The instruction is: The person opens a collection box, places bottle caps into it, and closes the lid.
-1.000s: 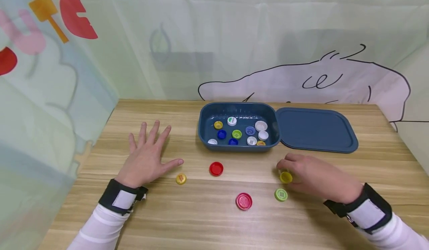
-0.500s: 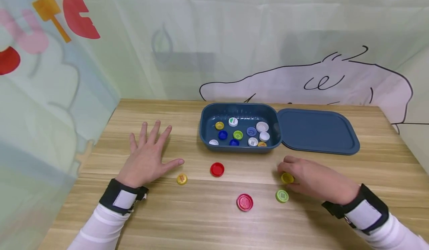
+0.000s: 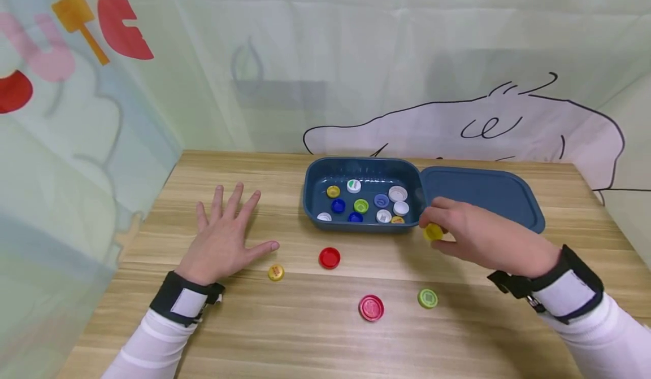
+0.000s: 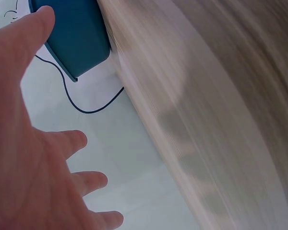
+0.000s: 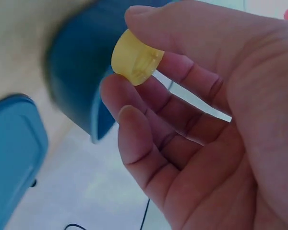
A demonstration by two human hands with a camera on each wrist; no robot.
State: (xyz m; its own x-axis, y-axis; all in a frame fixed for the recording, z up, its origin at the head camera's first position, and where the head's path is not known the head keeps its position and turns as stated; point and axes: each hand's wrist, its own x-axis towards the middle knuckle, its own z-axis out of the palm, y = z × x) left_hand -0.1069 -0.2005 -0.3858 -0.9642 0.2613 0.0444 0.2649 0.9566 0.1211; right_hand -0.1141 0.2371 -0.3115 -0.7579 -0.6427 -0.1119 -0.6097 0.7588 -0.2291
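My right hand [image 3: 475, 233] pinches a yellow bottle cap [image 5: 136, 58] between thumb and fingers, raised above the table close to the front right corner of a blue box [image 3: 363, 227]. Inside that box lie several caps in white, blue, green and yellow. My left hand [image 3: 220, 243] has its fingers spread at the left of the table and holds nothing. Just right of its thumb is a small yellow-orange cap [image 3: 276, 272]. A red cap [image 3: 329, 258] lies in front of the box. Nearer to me are a pinkish-red cap [image 3: 372, 308] and a light green cap [image 3: 428, 298].
A flat blue lid [image 3: 483, 192] lies right of the box, partly covered by my right hand. Behind the wooden table [image 3: 229, 334] hangs a pale printed curtain [image 3: 285, 57], which also closes off the left side.
My right hand has picked the yellow cap up from beside the green cap and moved it away from me, toward the box. The left hand stays where it was.
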